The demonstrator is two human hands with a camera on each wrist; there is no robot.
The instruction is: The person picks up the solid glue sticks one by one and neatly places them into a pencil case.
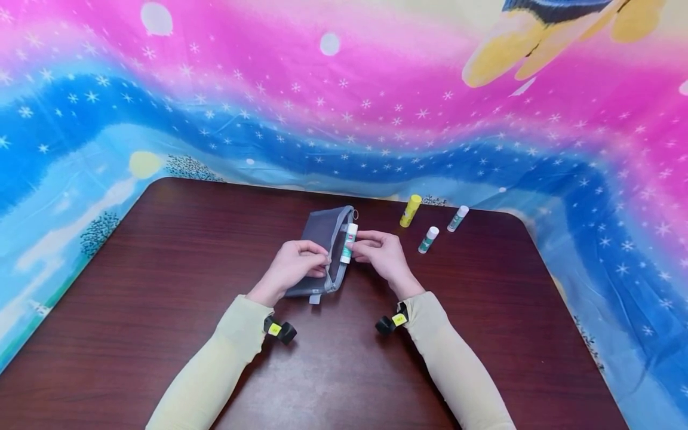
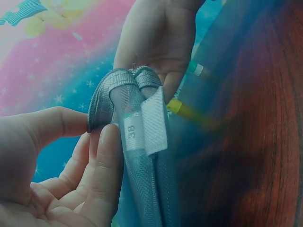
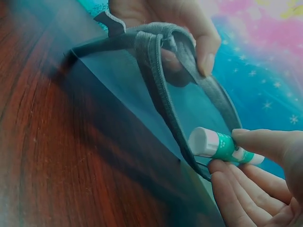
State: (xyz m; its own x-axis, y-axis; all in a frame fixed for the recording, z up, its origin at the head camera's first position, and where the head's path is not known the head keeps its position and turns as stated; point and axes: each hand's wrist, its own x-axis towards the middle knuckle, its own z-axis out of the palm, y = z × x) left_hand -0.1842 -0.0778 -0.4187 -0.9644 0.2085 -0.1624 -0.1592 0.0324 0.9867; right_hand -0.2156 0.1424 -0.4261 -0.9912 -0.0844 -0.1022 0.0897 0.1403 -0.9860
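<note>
A grey mesh zip pouch (image 1: 321, 228) is held up off its flat side, its zip mouth spread toward the right. My left hand (image 1: 290, 266) pinches one edge of that mouth between thumb and fingers. A white and green glue stick (image 3: 224, 145) is pinched between the thumb and fingers of my right hand (image 1: 384, 254). In the right wrist view the stick lies across the mouth's rim, at the opening. A small white label marked 38 (image 2: 134, 132) shows on the pouch's end seam. Whether anything lies inside the pouch I cannot tell.
To the right of the pouch stand a yellow glue stick (image 1: 411, 211) and two white and green glue sticks, one nearer (image 1: 428, 240) and one farther back (image 1: 458, 218). The dark wooden table (image 1: 161, 310) meets a colourful printed cloth (image 1: 258, 143) at its back and sides.
</note>
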